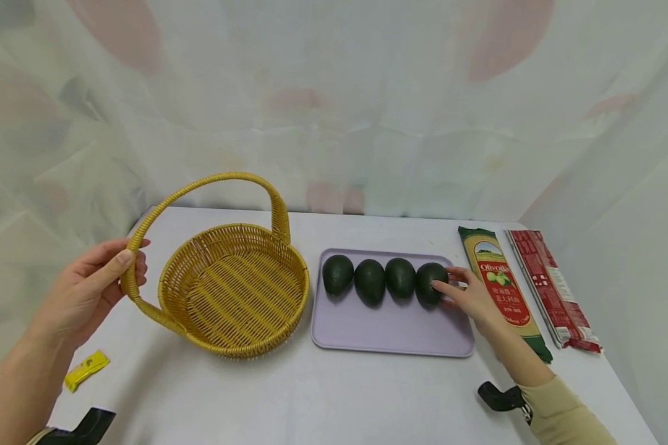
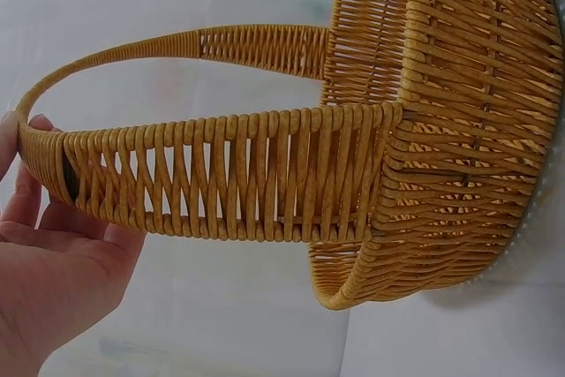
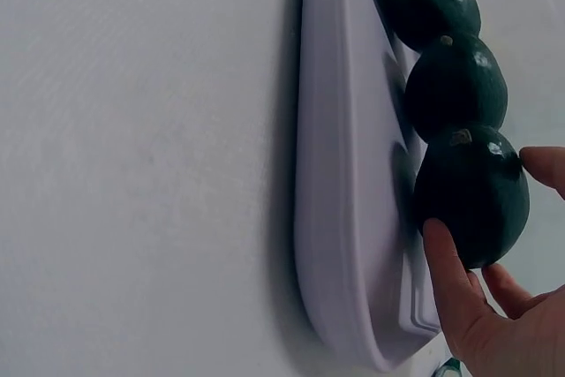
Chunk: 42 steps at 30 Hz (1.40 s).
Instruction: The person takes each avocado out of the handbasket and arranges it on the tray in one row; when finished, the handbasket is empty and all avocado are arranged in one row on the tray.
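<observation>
My left hand (image 1: 91, 287) grips the arched handle of a yellow woven basket (image 1: 239, 346) on its left side, thumb on top. The basket's inside shows bare woven strips, and the left wrist view shows its handle (image 2: 265, 174) and side from close by. On the right, my right hand (image 1: 467, 296) holds the rightmost avocado (image 1: 430, 281) between thumb and fingers. This dark green avocado (image 3: 472, 196) is in a row with several others, such as the leftmost avocado (image 1: 338, 275), along the back half of a lilac tray (image 1: 389, 337).
Right of the tray lies a green and red pasta packet (image 1: 501, 284), with a red packet (image 1: 553, 287) beside it. A small yellow wrapped packet (image 1: 86, 369) is near my left forearm. A patterned white curtain (image 1: 334, 111) hangs behind the white table (image 1: 289, 395).
</observation>
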Motion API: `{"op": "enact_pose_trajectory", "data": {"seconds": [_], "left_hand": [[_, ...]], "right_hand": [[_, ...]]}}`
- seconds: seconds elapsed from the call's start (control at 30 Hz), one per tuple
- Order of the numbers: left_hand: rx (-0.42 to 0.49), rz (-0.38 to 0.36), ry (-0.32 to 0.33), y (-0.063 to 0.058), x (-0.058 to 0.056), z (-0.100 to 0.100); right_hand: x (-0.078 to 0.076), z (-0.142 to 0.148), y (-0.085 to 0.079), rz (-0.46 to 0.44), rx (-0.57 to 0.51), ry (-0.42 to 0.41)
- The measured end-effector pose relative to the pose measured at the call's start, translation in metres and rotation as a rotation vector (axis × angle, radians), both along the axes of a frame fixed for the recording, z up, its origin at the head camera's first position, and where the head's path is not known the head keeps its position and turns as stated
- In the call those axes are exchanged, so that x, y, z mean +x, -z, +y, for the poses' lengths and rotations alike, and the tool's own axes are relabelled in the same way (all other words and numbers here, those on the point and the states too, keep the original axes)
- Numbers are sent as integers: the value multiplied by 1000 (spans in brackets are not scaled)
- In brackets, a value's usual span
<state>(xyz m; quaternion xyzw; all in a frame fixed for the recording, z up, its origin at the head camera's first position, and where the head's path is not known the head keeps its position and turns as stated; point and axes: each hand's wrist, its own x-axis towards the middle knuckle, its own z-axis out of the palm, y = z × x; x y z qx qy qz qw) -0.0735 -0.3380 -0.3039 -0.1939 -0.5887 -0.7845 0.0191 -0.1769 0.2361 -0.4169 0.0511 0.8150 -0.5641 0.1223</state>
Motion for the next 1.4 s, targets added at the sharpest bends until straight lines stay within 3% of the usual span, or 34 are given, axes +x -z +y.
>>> {"op": "enact_pose_trajectory", "data": {"seconds": [0.3,0.67,1.1,1.2,1.27,1.33,1.4], "left_hand": [[13,-10,-6,0,0,0],[52,2,71,-1,-2,1],[24,3,26,-1,-2,4],[-14,1,-25,-1,-1,4],[-53,-5,-92,-1,1,5],[-93,-15,-228,-3,7,12],[-199,89,-483,-8,14,29]], "right_hand": [[2,2,-4,3,-7,-8],[3,6,-7,26,53,-19],[4,9,-6,66,97,5],[3,9,-6,70,111,11],[4,9,-7,67,114,15],[5,8,-8,73,125,22],[6,8,-9,112,170,38]]}}
